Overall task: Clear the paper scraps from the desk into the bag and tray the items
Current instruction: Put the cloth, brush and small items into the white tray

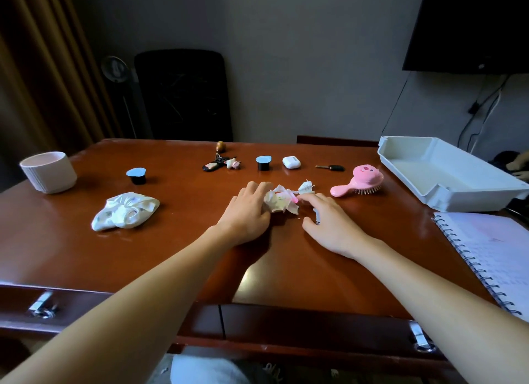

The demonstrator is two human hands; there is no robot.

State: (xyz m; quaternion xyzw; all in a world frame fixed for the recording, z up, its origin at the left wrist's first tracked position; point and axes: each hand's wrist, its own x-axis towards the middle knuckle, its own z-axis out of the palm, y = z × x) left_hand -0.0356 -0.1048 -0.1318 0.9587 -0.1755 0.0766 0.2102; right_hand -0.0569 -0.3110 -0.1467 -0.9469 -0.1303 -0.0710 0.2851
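A wad of crumpled white paper scraps (279, 202) lies mid-desk. My left hand (247, 212) covers its left side, fingers curled round it. My right hand (329, 220) lies flat on the desk to the right, its fingertips touching the wad's right edge, thumb apart. One small scrap (306, 187) sits just behind the wad. A crumpled white bag (126, 210) lies to the left. The white tray (446, 189) stands at the right edge with nothing in it. Pink hairbrush (357, 182), car key (332, 168), earbuds case (291, 162) and keychain (219, 163) lie behind the hands.
Two small black cups with blue lids (136, 176) (263, 163) stand on the brown desk (186, 240). A ribbed pale cup (48, 172) is at far left. A spiral notebook (492, 255) lies at the right front. A black chair stands behind the desk.
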